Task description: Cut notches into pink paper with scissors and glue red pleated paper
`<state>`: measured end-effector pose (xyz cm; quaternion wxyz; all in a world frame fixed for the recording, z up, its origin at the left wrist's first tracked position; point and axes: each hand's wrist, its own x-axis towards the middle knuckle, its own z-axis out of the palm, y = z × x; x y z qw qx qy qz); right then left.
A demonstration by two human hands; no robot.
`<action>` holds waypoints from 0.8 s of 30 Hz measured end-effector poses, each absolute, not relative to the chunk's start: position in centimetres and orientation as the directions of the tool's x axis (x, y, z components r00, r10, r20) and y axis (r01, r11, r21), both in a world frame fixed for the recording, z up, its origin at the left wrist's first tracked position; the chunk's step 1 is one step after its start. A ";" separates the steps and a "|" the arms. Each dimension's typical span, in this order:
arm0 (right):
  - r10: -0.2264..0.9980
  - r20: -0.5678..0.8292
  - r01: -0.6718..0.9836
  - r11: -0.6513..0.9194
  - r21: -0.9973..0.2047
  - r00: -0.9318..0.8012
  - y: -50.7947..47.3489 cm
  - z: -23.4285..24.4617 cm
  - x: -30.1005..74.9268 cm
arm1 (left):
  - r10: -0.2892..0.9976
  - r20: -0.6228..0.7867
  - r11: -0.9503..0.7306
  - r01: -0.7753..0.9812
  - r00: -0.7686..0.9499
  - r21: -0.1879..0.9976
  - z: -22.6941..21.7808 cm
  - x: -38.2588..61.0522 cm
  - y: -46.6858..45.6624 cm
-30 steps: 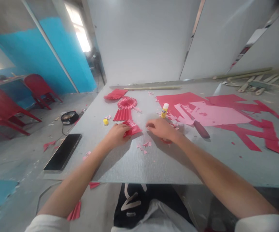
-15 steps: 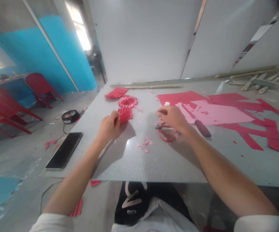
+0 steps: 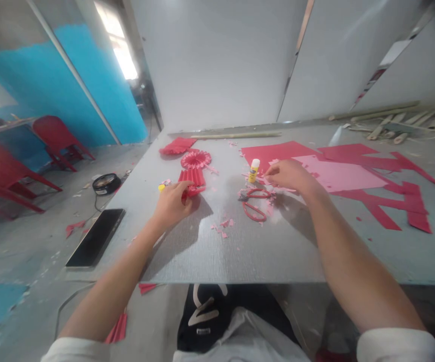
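Observation:
My left hand point(image 3: 171, 205) is shut on a red pleated paper fan point(image 3: 192, 181), pinching its lower end. Just above it lies a finished red paper rosette point(image 3: 196, 159), and a small yellow cap point(image 3: 161, 187) shows beside my left fingers. My right hand point(image 3: 287, 176) rests at the edge of a pink paper sheet point(image 3: 338, 173), holding nothing. Its fingertips are close to an upright glue stick point(image 3: 254, 171). Red-handled scissors point(image 3: 254, 205) lie below those fingers among paper scraps point(image 3: 222, 226). A red paper sheet point(image 3: 274, 153) lies under the pink one.
Red paper offcuts point(image 3: 391, 186) spread across the grey table point(image 3: 240, 261) to the right. A black phone point(image 3: 95, 238) lies by the left edge. A tape roll point(image 3: 106, 183) and red chairs point(image 3: 2, 173) stand on the floor to the left; wooden strips point(image 3: 398, 123) lie behind.
My right hand has moved up and right off the scissors, uncovering them and the glue stick. My left hand has dropped slightly, still holding the pleated paper. The dark-handled knife no longer shows.

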<state>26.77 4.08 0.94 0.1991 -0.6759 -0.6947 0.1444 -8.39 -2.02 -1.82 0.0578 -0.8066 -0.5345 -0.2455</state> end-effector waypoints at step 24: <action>0.966 0.201 0.937 -0.090 -0.337 0.165 5.7 -0.2 29.0 | 0.751 0.377 -0.651 0.703 0.542 0.287 -0.5 -7.5 -3.6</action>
